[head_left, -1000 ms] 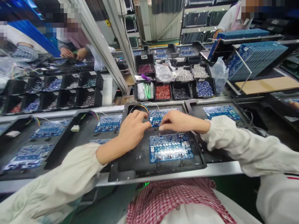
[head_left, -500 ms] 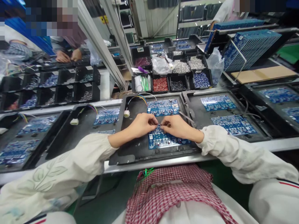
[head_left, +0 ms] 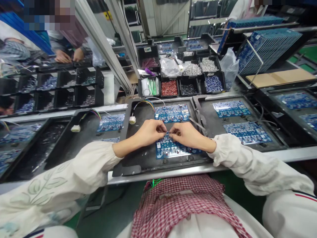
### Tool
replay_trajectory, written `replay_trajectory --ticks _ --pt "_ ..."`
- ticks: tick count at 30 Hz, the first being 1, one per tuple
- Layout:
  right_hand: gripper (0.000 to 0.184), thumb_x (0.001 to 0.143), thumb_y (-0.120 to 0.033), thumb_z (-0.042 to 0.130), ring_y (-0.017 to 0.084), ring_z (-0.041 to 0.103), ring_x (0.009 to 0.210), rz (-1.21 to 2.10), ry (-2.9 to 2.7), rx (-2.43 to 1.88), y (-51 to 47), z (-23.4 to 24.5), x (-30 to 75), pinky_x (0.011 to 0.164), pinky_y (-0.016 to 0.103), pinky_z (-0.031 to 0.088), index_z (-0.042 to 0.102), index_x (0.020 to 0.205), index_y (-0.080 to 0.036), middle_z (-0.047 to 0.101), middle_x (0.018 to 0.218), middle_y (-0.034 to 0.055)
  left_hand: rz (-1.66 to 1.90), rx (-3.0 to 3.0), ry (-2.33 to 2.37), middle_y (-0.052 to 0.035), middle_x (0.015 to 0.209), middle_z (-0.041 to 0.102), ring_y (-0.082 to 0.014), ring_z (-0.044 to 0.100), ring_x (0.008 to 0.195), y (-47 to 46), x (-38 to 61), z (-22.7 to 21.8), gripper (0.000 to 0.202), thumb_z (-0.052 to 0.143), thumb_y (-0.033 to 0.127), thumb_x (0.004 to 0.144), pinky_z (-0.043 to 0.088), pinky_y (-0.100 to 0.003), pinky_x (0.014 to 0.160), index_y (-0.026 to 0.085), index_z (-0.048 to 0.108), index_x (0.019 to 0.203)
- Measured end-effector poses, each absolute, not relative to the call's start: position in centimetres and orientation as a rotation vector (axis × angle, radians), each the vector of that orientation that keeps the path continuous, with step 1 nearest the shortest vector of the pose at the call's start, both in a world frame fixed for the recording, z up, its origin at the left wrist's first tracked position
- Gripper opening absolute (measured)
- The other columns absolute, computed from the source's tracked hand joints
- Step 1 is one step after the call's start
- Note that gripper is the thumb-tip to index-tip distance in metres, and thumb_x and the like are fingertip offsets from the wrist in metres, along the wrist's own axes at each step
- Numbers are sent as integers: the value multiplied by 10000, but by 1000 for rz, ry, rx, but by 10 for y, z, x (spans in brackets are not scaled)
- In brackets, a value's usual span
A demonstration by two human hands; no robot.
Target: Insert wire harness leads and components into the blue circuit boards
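Both hands meet at the top edge of the nearer blue circuit board (head_left: pixel 170 148), which lies in a black tray (head_left: pixel 141 158). My left hand (head_left: pixel 152 132) has thumb and forefinger pinched at the board's upper edge. My right hand (head_left: pixel 187 134) pinches just beside it, its fingertips nearly touching the left ones. Whatever sits between the fingertips is too small to make out. Behind the hands lies a second circuit board (head_left: pixel 172 113) in the same tray, with coloured wires ending in a white connector (head_left: pixel 132 120).
Black parts bins (head_left: pixel 169 88) with red, blue and silver components stand behind the tray. Neighbouring trays hold more boards, such as a right-hand board (head_left: pixel 247 133). A rack of upright boards (head_left: pixel 267 49) is at back right. Another person's hands (head_left: pixel 63 57) work at upper left.
My hands keep almost the same pinched pose over the nearer board. The tray at far left has shifted further left, widening the gap beside it. The view has moved slightly.
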State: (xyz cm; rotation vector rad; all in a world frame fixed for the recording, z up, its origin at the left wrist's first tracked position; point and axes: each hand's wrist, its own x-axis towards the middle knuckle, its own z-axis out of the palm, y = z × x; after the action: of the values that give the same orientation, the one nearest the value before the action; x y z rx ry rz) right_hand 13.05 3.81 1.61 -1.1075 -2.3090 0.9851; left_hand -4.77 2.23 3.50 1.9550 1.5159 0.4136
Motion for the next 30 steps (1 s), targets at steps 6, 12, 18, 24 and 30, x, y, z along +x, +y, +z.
replay_trajectory --ticks 6,12,18,24,30 --pt "40 749 -135 615 113 607 600 1003 -2308 -1114 38 16 132 607 222 447 647 773 -130 662 638 13 483 2077 1468 24 644 633 -100 595 584 17 -44 34 154 552 62 651 436 -194 568 156 559 772" --pt "49 747 -153 616 110 604 597 996 -2296 -1101 38 15 132 605 220 447 649 775 -130 660 641 12 504 2073 1484 30 637 612 -104 591 591 18 -44 34 145 547 67 640 428 -194 568 167 520 742" --pt "36 727 -126 603 99 582 574 977 -2295 -1076 38 12 133 581 207 429 633 746 -132 648 637 5 439 2203 1430 25 626 586 -104 563 582 16 -46 32 112 512 84 677 412 -205 578 171 543 741" --pt "43 714 -101 591 91 566 560 971 -2311 -1041 38 11 134 567 195 409 615 723 -135 630 623 -8 380 2310 1376 -9 729 609 -137 581 654 13 -47 23 154 500 98 717 423 -237 613 176 487 849" --pt "33 724 -116 598 90 570 552 984 -2332 -1036 38 13 133 574 200 412 628 720 -128 640 616 1 262 2395 1417 -70 927 627 -200 599 886 13 -54 42 328 512 187 804 451 -305 771 162 411 1115"
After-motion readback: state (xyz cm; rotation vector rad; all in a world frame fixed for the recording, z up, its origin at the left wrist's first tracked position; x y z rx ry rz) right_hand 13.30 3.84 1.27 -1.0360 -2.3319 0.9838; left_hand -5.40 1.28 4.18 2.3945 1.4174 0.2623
